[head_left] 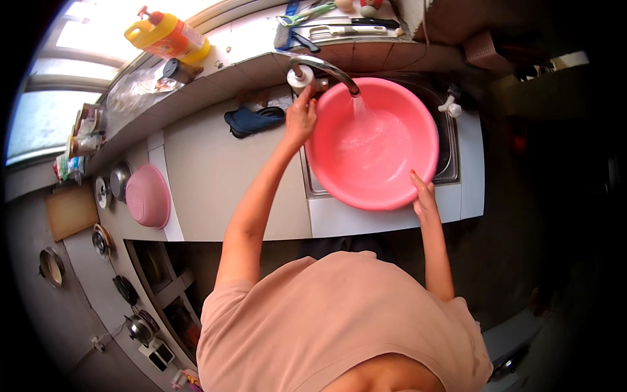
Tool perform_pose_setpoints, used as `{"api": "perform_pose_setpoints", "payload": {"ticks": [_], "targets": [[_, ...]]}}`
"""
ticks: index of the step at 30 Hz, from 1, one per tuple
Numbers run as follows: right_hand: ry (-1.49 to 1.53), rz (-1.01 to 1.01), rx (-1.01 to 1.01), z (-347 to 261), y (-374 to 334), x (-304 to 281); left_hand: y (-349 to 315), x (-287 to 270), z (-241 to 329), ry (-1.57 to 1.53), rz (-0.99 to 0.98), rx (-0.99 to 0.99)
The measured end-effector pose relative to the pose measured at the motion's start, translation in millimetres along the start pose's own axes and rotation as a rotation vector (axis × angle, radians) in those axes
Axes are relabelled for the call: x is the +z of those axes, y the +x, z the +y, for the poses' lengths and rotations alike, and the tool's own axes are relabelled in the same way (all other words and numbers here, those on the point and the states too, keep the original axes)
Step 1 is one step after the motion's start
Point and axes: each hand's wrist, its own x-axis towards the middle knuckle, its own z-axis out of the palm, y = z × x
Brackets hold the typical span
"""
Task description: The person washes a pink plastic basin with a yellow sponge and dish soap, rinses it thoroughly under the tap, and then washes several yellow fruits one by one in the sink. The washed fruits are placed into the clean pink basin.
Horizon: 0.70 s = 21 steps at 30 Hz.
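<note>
The left hand [301, 122], half-curled, reached the faucet [334, 68], hold unclear; the right hand [425, 198] clasped the pink washbasin [367, 201] between them.

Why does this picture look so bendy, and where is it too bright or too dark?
In the head view, the fisheye lens bows the tiled windowsill; also in the head view, glare whitens the window, pale streaks shine on the water, and the right side sinks into darkness.

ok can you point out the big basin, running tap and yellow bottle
big basin [372, 201], head view, near rim
running tap [334, 68], head view, curved spout
yellow bottle [171, 39], head view, middle of body
</note>
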Motion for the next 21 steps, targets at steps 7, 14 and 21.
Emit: {"api": "perform_pose_setpoints", "payload": {"ticks": [7, 14, 21], "targets": [[0.193, -0.081, 0.176, 7.7, 29.4, -16.4, 37.8, -5.3, 13.2, 0.016, -0.228, 0.037], [0.031, -0.005, 0.121, 26.0, -18.7, -14.9, 27.3, -13.9, -23.7, -0.186, -0.303, -0.13], [0.034, 0.101, -0.054, 6.6, 7.6, 1.3, 2.4, 14.0, -56.0, -0.131, -0.333, -0.228]]}}
